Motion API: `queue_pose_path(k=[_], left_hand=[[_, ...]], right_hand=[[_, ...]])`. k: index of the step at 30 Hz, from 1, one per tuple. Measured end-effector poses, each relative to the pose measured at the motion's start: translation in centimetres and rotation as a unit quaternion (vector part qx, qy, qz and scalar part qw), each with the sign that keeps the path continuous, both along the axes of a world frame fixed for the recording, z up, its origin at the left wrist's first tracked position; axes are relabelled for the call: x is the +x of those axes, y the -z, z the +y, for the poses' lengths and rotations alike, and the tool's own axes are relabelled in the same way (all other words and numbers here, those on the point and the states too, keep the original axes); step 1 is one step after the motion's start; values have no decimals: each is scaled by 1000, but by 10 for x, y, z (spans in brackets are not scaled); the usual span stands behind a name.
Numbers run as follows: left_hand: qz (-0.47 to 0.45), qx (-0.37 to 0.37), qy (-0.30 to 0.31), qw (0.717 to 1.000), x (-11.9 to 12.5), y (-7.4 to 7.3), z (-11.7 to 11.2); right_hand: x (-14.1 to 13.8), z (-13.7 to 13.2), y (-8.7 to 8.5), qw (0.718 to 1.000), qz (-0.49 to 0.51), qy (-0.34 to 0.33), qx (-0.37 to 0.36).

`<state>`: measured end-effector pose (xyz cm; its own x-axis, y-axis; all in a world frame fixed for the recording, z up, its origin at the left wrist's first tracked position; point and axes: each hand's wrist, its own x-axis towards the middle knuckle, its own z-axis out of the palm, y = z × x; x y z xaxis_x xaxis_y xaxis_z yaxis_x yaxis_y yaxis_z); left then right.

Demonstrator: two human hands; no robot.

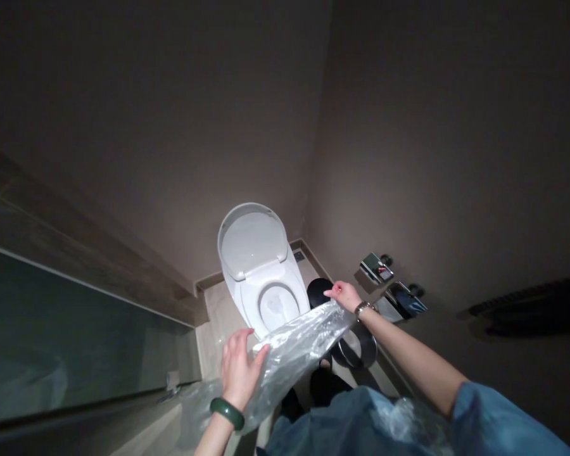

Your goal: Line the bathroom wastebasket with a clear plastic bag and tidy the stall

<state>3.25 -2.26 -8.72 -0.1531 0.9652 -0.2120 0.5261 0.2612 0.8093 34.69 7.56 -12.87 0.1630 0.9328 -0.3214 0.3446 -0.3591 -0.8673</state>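
Observation:
A clear plastic bag [304, 339] stretches slantwise between my two hands, in front of the toilet. My right hand [344, 295], with a metal bracelet at its wrist, is closed in a pinch on the bag's upper right corner. At the other end, my left hand [237, 367] lies against the bag with thumb and fingers apart; a green bangle [227, 413] circles that wrist. Below my right hand is a round bin [358, 345], partly hidden by the bag and forearm. A dark round shape [318, 290] shows behind that hand.
A white toilet [247, 307] with its lid raised stands against the back wall. Two shiny metal holders [376, 268] are fixed to the right wall. A glass panel [76, 342] runs along the left. Another crumpled piece of clear plastic [401, 418] lies against my blue clothing.

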Motion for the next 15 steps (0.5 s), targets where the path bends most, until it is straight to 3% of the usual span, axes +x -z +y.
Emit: queue_pose_path(k=[3,5,8,11,15], left_hand=[[-167,-86,14,982,74,-2,10],[-243,-141,20,959,127,5,19],[-345,-193,-4,919,175,20,44],[-407,-211,-73,886,169,28,79],[-379,-247,-169,875,122,36,115]], right_hand=[[-5,-10,7,998,53,3,15],[-15,-17,11,995,101,-22,10],[-9,-19,22,989,137,-52,-13],[41,-11,43,991,117,-42,-40],[129,-14,85,997,22,3,-78]])
